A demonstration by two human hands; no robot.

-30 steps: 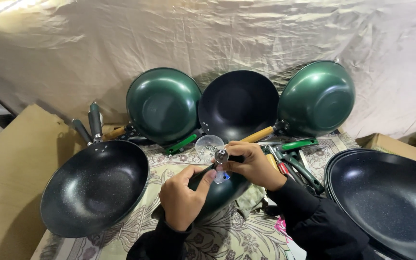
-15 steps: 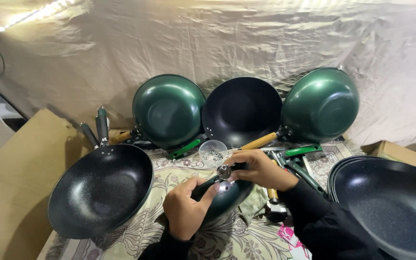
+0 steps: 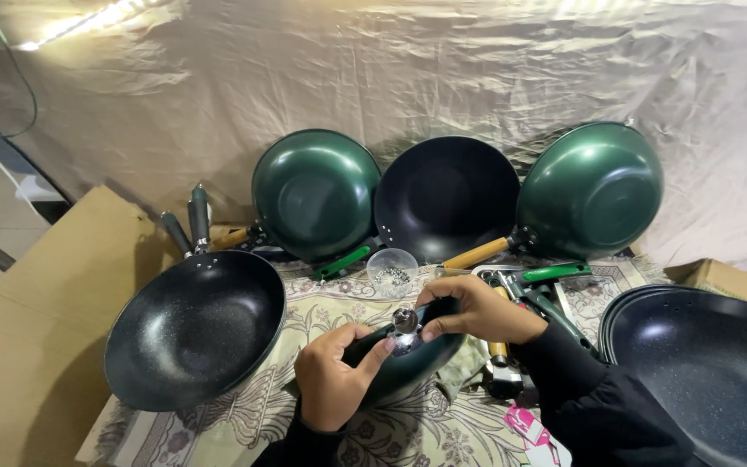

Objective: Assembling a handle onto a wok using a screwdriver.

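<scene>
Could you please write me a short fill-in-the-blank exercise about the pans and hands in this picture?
1. The left hand and right hand meet at a small ____ metal part.
2. ____ pans lean against the cloth backdrop.
3. The middle leaning pan is ____ inside.
4. The clear bowl holds small ____ pieces.

Missing words: shiny; three; black; metal

green wok [image 3: 317, 192]: glossy enamel | knob [image 3: 405, 320]: shiny metal | cloth [image 3: 244, 424]: patterned fabric

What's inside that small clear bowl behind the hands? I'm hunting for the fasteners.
The clear bowl holds a small heap of dark metal bits, too small to identify. Nothing covers them.
</scene>
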